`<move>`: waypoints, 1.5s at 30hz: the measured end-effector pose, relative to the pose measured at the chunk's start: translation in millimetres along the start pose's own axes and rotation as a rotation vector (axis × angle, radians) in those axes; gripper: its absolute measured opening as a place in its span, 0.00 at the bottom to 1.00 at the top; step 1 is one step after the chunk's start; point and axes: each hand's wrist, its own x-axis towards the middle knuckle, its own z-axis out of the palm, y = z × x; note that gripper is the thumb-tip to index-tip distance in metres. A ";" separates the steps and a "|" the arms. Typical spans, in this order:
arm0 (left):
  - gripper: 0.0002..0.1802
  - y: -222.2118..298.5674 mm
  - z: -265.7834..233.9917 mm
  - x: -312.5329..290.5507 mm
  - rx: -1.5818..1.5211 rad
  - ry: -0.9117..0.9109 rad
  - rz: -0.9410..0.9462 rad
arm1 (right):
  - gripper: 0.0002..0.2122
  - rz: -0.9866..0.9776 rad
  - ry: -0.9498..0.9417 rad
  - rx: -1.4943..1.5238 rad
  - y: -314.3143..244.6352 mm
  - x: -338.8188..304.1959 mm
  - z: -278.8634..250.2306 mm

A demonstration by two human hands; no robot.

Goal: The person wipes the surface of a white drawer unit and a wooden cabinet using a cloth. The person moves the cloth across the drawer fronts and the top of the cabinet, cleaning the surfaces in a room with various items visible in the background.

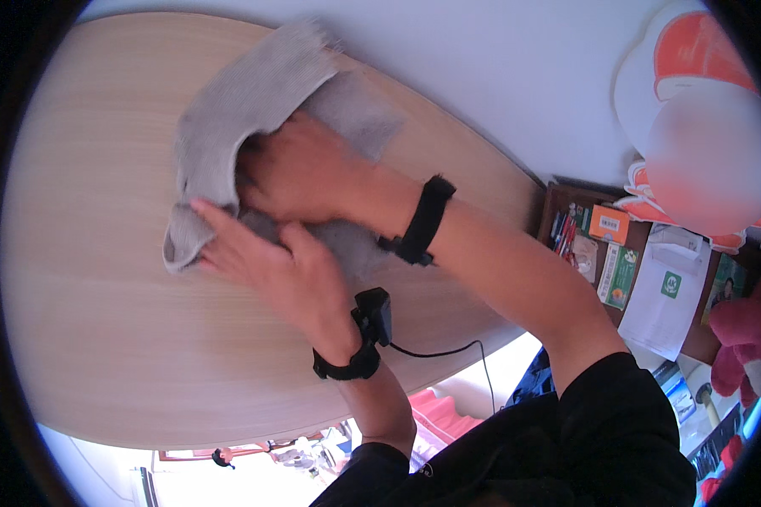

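A soft grey knitted cloth lies loosely folded on the light wood tabletop, its far end blurred. My left hand grips the cloth's near left corner, which curls over between its fingers. Just beyond it, my right hand reaches in from the right under the raised fold. Its fingertips are hidden by the cloth and partly smeared, so their grip does not show. More grey fabric spreads beneath and to the right of this hand. Each wrist wears a black strap.
The wood tabletop has a curved outline and meets a pale wall. On the right, a brown shelf holds an orange box, a green-and-white box and a white paper packet. A thin black cable trails from the left wrist.
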 end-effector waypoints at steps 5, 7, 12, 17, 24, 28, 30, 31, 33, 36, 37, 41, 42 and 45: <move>0.46 29.0 29.4 -30.3 -0.060 -0.237 0.155 | 0.21 0.180 0.176 -0.092 55.2 -60.8 10.6; 0.46 39.1 41.4 -52.1 -0.138 -0.349 0.188 | 0.24 0.237 0.156 -0.062 77.0 -99.1 14.0; 0.48 48.3 51.0 -120.9 -0.246 -0.635 0.192 | 0.27 0.408 0.021 -0.062 84.3 -210.1 27.2; 0.48 41.7 29.2 -135.4 -0.323 -0.614 0.011 | 0.27 0.570 -0.122 0.117 38.9 -265.6 27.4; 0.45 38.3 27.8 -79.7 -0.290 -0.321 0.104 | 0.27 0.324 -0.021 0.035 38.8 -182.9 10.8; 0.45 38.1 36.7 -139.9 -0.311 -0.535 0.162 | 0.27 0.440 -0.043 0.068 33.4 -230.2 27.7; 0.46 33.7 39.6 -171.1 -0.362 -0.650 0.097 | 0.27 0.516 -0.068 0.085 29.3 -257.9 35.0; 0.47 33.1 36.5 -181.5 -0.392 -0.707 0.065 | 0.27 0.540 -0.079 0.078 28.1 -267.5 38.6; 0.47 31.9 30.8 -181.4 -0.410 -0.695 0.010 | 0.27 0.534 -0.070 0.054 28.6 -267.2 42.4; 0.48 22.3 7.9 -146.3 -0.389 -0.542 -0.057 | 0.26 0.366 0.016 -0.020 27.3 -207.1 39.4; 0.49 20.1 -6.5 -129.5 -0.382 -0.474 -0.072 | 0.26 0.298 0.058 -0.043 21.2 -179.2 34.1; 0.49 -3.1 -43.9 -102.8 -0.408 -0.307 -0.231 | 0.24 0.063 -0.021 -0.039 -26.9 -92.8 12.8; 0.49 -16.2 -59.8 -99.0 -0.368 -0.244 -0.246 | 0.24 -0.047 -0.026 -0.034 -43.8 -73.6 15.7; 0.48 -48.3 -112.3 -79.8 -0.104 -0.184 -0.361 | 0.23 -0.241 0.010 0.049 -95.6 -26.8 26.5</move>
